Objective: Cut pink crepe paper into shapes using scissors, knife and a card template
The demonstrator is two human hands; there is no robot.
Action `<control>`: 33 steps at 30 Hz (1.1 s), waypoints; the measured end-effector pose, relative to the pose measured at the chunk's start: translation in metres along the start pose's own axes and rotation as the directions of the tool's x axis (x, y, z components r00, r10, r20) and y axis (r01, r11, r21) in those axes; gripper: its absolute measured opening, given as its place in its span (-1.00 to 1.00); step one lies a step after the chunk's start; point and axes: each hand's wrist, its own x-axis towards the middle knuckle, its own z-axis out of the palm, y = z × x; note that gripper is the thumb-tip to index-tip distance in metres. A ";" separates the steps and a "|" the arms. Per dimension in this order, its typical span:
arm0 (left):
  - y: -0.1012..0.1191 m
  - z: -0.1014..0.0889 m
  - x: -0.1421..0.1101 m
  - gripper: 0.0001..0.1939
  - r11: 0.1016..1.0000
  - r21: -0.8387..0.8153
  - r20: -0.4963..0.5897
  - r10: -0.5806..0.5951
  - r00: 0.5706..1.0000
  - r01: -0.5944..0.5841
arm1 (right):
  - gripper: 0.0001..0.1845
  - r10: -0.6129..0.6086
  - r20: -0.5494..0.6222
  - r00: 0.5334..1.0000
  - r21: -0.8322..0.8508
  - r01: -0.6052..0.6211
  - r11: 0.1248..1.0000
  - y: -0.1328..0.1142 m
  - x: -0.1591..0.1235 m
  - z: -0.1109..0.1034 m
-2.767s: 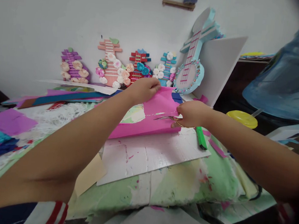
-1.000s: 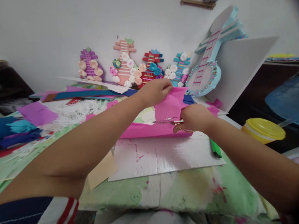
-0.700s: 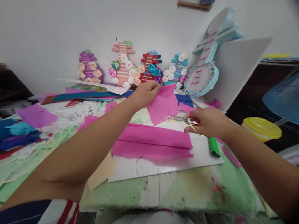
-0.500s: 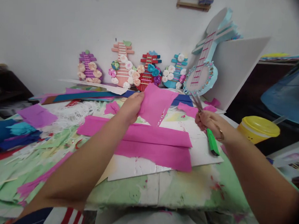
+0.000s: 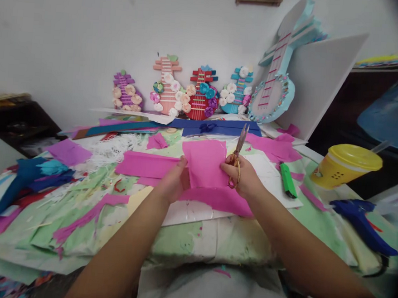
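My left hand (image 5: pixel 173 180) is closed on the left edge of a piece of pink crepe paper (image 5: pixel 205 162), thumb in front. My right hand (image 5: pixel 247 176) holds a pair of gold-handled scissors (image 5: pixel 240 143), blades upward, and its fingers touch the paper's right edge. Behind and below the held piece lie a folded pink strip (image 5: pixel 146 165) and a wider pink strip (image 5: pixel 217 200). They rest on a white board (image 5: pixel 182 214). To the right of my right hand lies a bright green object with a black end (image 5: pixel 288 180), perhaps a cutter.
Yellow lidded tub (image 5: pixel 351 165) and blue glue gun (image 5: pixel 364 224) are at the right. Tangled white string (image 5: pixel 115 150) and coloured scraps (image 5: pixel 29 187) cover the left. Decorated toy guitars (image 5: pixel 200 94) stand along the wall; a larger pale blue one (image 5: pixel 271 92) leans beside them.
My right hand has moved left with the scissors, leaving the green object on the board. The pink piece has come down and nearer, and both hands are now at it.
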 end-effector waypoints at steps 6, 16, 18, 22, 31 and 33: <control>-0.005 0.013 0.013 -0.83 0.993 -0.067 -0.036 -0.101 0.994 0.098 | -0.77 -0.031 0.231 0.972 -0.292 0.100 0.951 -0.015 -0.008 -0.010; -0.001 0.021 0.018 -0.90 0.968 -0.233 -0.249 0.036 0.968 -0.096 | -0.63 -0.029 0.017 0.999 -0.793 0.031 0.608 -0.015 -0.054 -0.067; 0.003 0.023 0.015 -0.88 0.959 -0.253 -0.247 0.065 0.967 -0.129 | -0.62 0.020 0.070 0.997 -0.779 0.042 0.625 -0.011 -0.059 -0.068; 0.005 0.023 0.011 -0.84 0.944 -0.246 -0.246 0.157 0.957 -0.218 | -0.62 0.122 0.254 0.960 -0.707 0.097 0.700 -0.009 -0.062 -0.058; 0.003 0.016 0.007 -0.83 0.971 -0.213 -0.285 0.048 0.957 -0.112 | -0.55 0.136 0.325 0.936 -0.609 0.097 0.787 -0.013 -0.057 -0.040; 0.004 0.016 0.007 -0.83 0.972 -0.218 -0.276 0.025 0.961 -0.089 | -0.55 0.145 0.286 0.947 -0.614 0.064 0.787 -0.010 -0.055 -0.038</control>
